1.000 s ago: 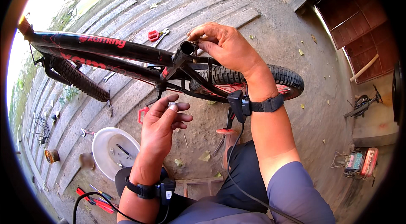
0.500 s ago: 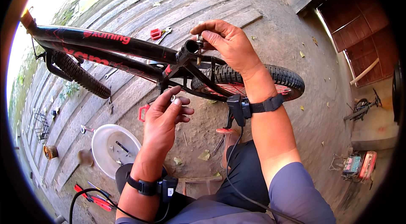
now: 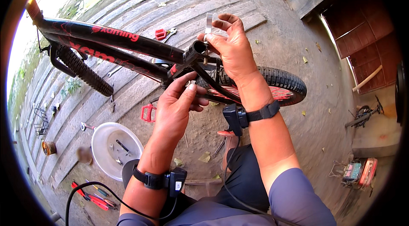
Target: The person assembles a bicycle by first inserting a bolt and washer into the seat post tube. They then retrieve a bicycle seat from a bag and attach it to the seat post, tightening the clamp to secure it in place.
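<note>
A black bicycle frame (image 3: pixel 147 49) with red markings stretches across in front of me, with no seat in its open seat tube (image 3: pixel 199 47). My right hand (image 3: pixel 238 53) pinches a silver quick-release lever (image 3: pixel 208 23) beside the tube's top. The lever points upward, and its bolt (image 3: pixel 205 59) shows below the fingers. Lower and to the left, my left hand (image 3: pixel 174 106) holds a small metal piece (image 3: pixel 190 83) between thumb and fingers. That piece looks like a nut, but fingers partly cover it. The rear wheel (image 3: pixel 279 77) lies behind my right wrist.
A white basin (image 3: pixel 97 151) with small parts stands at left on the ground. Red-handled tools (image 3: pixel 96 200) lie nearer me. Red pedals (image 3: pixel 148 113) and a wrench (image 3: pixel 171 33) are around the frame. Cables run from both wrist straps. At right sits a red-and-green box-shaped device (image 3: pixel 360 171).
My left hand has risen rightward with the small metal piece, closer to the seat tube. In my right hand the lever now stands up in plain sight, with the fingers shifted off it.
</note>
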Demonstrator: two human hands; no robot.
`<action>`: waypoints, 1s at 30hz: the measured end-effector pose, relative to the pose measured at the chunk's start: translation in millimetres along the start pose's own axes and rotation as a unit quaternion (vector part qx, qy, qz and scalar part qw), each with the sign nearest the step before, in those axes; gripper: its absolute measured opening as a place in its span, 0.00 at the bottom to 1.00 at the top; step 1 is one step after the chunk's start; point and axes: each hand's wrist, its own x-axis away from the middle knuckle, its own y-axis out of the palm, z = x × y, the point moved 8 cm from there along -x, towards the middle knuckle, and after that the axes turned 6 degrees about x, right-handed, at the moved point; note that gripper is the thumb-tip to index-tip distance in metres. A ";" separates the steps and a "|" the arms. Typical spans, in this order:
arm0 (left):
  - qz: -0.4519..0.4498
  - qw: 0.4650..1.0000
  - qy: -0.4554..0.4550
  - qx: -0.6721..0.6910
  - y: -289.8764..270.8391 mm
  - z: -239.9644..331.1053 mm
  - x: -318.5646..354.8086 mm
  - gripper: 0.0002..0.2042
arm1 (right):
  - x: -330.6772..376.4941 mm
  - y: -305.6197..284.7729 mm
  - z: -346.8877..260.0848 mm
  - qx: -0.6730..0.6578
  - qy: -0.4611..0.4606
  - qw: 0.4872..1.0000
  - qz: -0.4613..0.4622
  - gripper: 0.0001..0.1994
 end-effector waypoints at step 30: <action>0.023 0.994 0.003 0.108 17.1 0.0 -26.7 0.11 | -0.8 4.8 28.5 -0.108 0.169 0.977 -0.070 0.10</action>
